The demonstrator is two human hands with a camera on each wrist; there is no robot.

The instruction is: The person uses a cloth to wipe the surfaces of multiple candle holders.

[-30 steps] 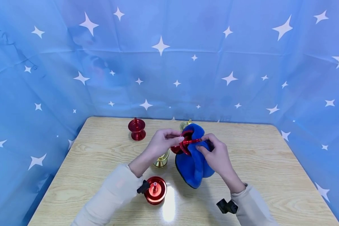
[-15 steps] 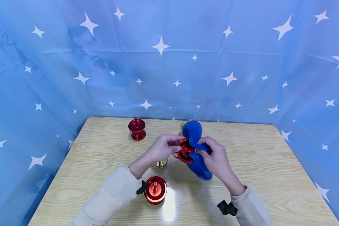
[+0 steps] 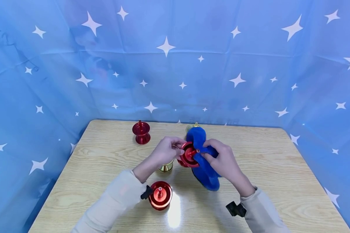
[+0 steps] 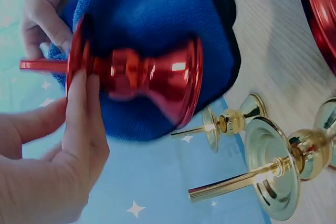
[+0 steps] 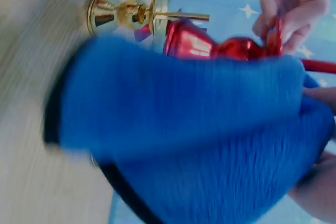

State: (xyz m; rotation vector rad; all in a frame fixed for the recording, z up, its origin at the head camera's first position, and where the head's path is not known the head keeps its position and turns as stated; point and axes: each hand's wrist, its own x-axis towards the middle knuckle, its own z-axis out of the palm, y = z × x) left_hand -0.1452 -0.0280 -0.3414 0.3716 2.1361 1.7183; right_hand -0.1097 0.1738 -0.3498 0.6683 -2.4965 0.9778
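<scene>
A shiny red metal candle holder (image 3: pixel 188 157), with a wide dish and a thin central stem, is held above the table by my left hand (image 3: pixel 165 152). The fingers grip the rim of its dish, and in the left wrist view the candle holder (image 4: pixel 173 74) lies on its side in the air. My right hand (image 3: pixel 224 160) pinches a plush blue cloth (image 3: pixel 206 178) beside the dish, close to the stem's tip. Dark edging runs along the cloth (image 5: pixel 184 100), which hangs behind and below the candle holder. Part of the right hand's grip is hidden by cloth.
A red candle holder (image 3: pixel 160 197) stands near the left forearm, another red one (image 3: pixel 141 133) at the far left. One gold candle holder (image 3: pixel 166 167) is partly behind the left hand; another gold one (image 3: pixel 190 127) stands at the back, partly covered by cloth. Starred blue fabric (image 3: pixel 175 81) surrounds the wooden table (image 3: pixel 105 168).
The held candle holder has turned, so its dish faces more upward, and its stem has shifted slightly left. The cloth has changed its folds around the stem. Both hands keep their holds.
</scene>
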